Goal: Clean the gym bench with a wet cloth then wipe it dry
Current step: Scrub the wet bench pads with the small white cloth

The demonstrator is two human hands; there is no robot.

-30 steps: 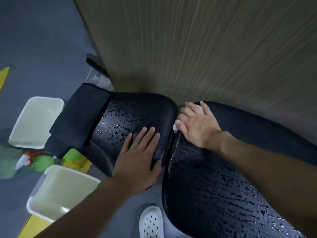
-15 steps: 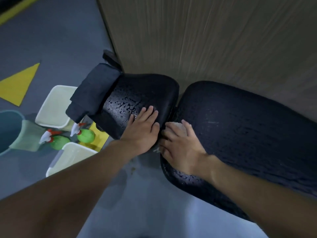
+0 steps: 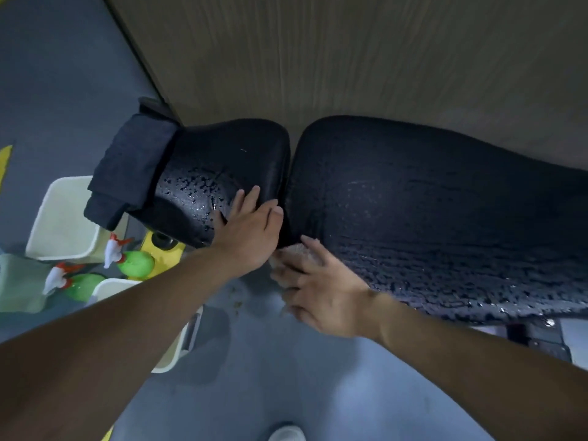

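We judge the wet wiping almost done and drying not begun: our left hand (image 3: 251, 230) lies flat, fingers spread, on the gym bench (image 3: 429, 202), our right hand (image 3: 321, 294) bends its fingers over the pale cloth (image 3: 299, 249) at the bench's near edge, and drops (image 3: 197, 183) cover both pads.

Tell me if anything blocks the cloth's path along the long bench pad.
Nothing visible does: the right hand holds the cloth at the near corner of the long pad, which bears only droplets. The left hand and a dark towel occupy the seat pad.
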